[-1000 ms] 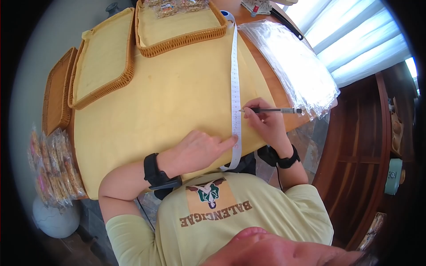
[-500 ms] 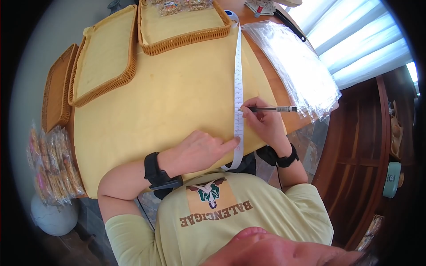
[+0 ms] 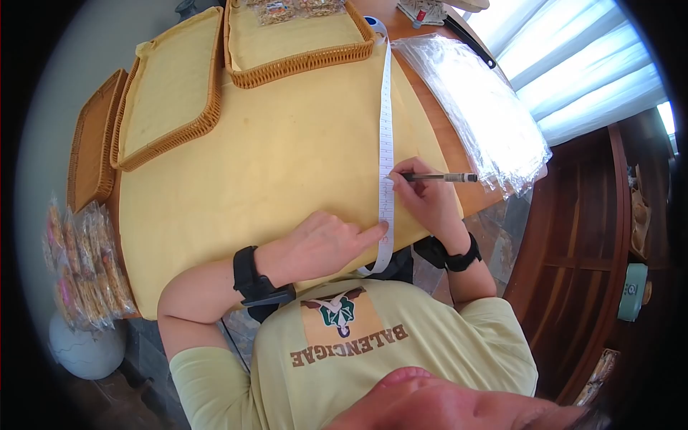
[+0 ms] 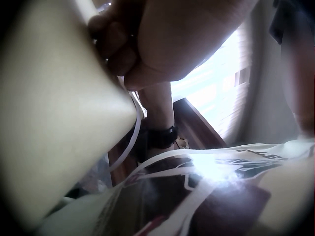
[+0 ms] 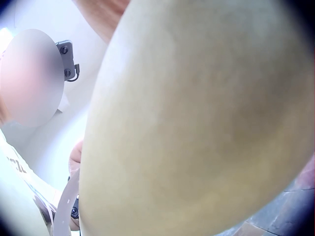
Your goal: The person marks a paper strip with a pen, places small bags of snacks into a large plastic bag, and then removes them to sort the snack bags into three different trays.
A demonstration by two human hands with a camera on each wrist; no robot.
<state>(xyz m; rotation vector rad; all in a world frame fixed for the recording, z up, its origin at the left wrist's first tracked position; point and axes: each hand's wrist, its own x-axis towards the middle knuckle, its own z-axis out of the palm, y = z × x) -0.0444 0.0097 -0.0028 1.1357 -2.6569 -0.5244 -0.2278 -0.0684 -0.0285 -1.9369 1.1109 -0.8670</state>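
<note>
measuring seems the step: the right hand point(image 3: 424, 201) pinches a pen point(image 3: 446, 177) at the tape measure point(image 3: 386, 136) lying on the yellow sheet point(image 3: 251, 158); the left hand point(image 3: 322, 240) presses it by straight index finger. next mark probably calls for steady tape measure.

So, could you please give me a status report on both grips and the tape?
Left grip touching tape. Right grip holding pen, tip by tape's edge. Tape laid over yellow cover. Nothing seen in the pen's way.

Pale grey wall point(image 3: 107, 54), sunlit white curtains point(image 3: 580, 82), reddish-brown wooden cabinet point(image 3: 555, 251), mottled tiled floor point(image 3: 496, 222).
</note>
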